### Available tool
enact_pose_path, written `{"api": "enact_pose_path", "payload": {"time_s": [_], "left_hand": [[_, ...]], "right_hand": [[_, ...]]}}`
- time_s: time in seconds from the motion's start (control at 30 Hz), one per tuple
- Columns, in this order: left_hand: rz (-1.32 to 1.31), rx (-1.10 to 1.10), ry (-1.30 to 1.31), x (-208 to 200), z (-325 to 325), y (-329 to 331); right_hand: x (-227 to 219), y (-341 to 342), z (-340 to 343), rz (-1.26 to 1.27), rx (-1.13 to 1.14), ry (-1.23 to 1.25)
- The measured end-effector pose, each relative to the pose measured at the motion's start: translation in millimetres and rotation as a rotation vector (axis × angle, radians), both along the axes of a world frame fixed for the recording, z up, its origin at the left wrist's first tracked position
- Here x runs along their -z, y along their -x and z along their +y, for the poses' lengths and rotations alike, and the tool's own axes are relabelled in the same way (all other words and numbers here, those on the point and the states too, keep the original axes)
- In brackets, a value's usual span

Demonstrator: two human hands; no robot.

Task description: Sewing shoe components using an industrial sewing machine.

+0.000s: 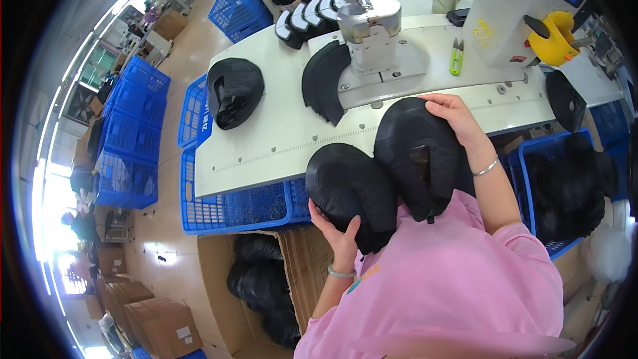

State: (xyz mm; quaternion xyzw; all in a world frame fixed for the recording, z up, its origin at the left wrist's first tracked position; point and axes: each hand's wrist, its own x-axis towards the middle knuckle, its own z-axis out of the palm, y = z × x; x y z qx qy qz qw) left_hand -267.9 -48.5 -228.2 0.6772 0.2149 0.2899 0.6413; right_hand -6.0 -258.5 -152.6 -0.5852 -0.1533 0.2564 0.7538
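Observation:
My left hand (337, 234) grips a rounded black shoe upper (345, 189) by its lower left edge, thumb on top and fingers along the side. A second black shoe upper (413, 139), with an opening down its middle, is held at its top right by my right hand (455, 114). The two uppers touch side by side in front of my chest, at the table's front edge. Beyond them stands a sewing machine post (372, 33). Another black upper (234, 93) lies on the white table (279, 139) at the left.
Dark curved pieces (324, 83) and several white-and-black pieces (309, 14) lie by the machine. Green snips (456, 58) rest right of it. A blue crate (528, 186) of black items stands right. A cardboard box (216, 279) with black items sits lower left, below a blue basket (206, 209).

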Motion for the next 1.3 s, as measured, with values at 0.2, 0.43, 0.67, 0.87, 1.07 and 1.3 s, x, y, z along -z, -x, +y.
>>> {"api": "enact_pose_path", "payload": {"time_s": [0.2,0.43,0.67,0.87,1.07,1.3], "left_hand": [[0.006,-0.009,0.030,5.5,0.8,-0.2],[0.006,-0.003,0.020,7.4,2.5,0.3],[0.004,0.015,0.083,5.0,4.3,-1.4],[-0.044,0.051,0.184,2.4,4.6,-7.5],[-0.026,0.030,0.104,-2.2,3.3,-10.3],[-0.037,-0.044,-0.172,-7.0,15.9,-18.0]], "right_hand": [[-3.0,2.7,0.8,0.006,-0.003,-0.051],[-3.6,3.1,1.6,0.002,0.001,-0.051],[-0.5,1.9,-0.4,0.004,0.002,-0.045],[2.9,1.8,-8.4,-0.044,-0.040,-0.095],[1.6,2.6,-9.6,-0.038,-0.051,-0.101],[1.3,3.0,-11.3,-0.039,-0.078,-0.138]]}}
